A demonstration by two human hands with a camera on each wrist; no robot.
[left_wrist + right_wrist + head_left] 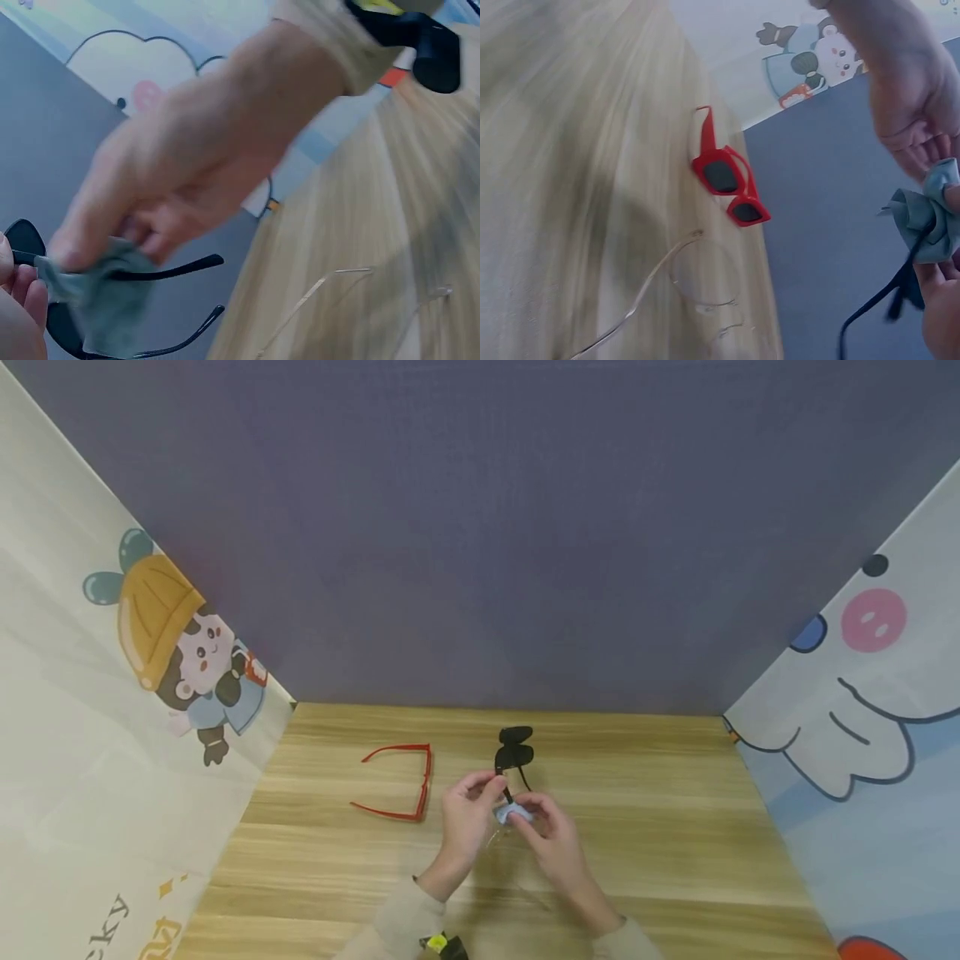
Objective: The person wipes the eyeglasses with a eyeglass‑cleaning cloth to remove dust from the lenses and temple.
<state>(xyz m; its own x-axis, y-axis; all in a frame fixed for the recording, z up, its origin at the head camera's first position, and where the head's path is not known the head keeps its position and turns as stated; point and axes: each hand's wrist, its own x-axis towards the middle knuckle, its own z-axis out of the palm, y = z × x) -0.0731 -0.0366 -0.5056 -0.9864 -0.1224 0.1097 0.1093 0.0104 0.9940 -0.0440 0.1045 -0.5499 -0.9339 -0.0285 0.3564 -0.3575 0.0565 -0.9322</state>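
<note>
Black sunglasses [514, 756] are held above the table, lenses pointing away and temple arms toward me. My left hand [467, 817] pinches them near the hinge of one arm. In my right hand [557, 839] is a small light-blue cloth [513, 813], pinched around that same arm. The left wrist view shows the cloth [112, 300] draped over the arm, with the arm's tip [202, 264] sticking out. At that view's left edge only part of my left hand [16, 315] shows. The right wrist view has the cloth [926, 214] bunched between both hands.
Red-framed sunglasses [423, 785] with dark lenses lie unfolded on the wooden table [660, 827], left of my hands. Clear thin-rimmed glasses [641, 295] lie on the table beneath my hands. A grey panel [480, 543] stands behind, with printed cartoon walls at both sides.
</note>
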